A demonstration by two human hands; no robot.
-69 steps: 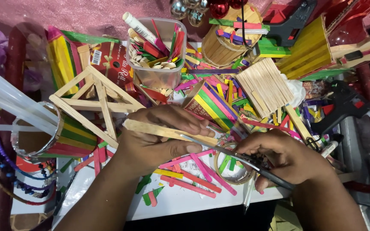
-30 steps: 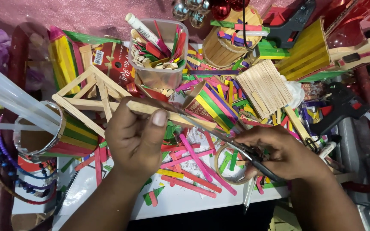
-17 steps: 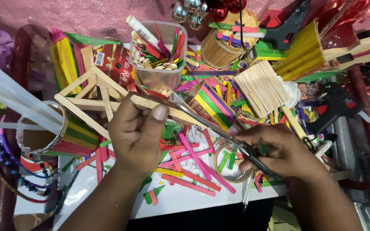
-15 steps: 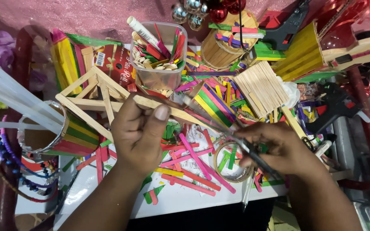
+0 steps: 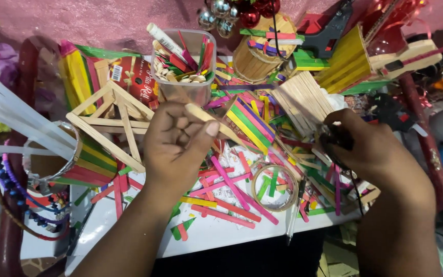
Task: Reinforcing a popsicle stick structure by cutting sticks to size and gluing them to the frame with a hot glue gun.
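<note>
My left hand (image 5: 178,146) grips a plain wooden craft stick (image 5: 216,123) that slants down to the right over the cluttered table. Beside that hand, to the left, stands a frame of glued wooden sticks (image 5: 109,123). My right hand (image 5: 367,151) is at the right, closed around a dark tool (image 5: 337,143) that is mostly hidden in the fist. Loose coloured sticks (image 5: 232,192) lie scattered between the hands, around a tape ring (image 5: 274,187).
A clear plastic cup (image 5: 185,66) of sticks and a pen stands behind the left hand. A round stick-walled holder (image 5: 257,56), a fan of plain sticks (image 5: 303,100), a yellow stick bundle (image 5: 347,59) and a black glue gun (image 5: 390,110) crowd the back. White table edge (image 5: 221,241).
My left hand has turned upright and lifted the stick toward the plastic cup. My right hand has pulled away to the right with the dark tool, off the stick.
</note>
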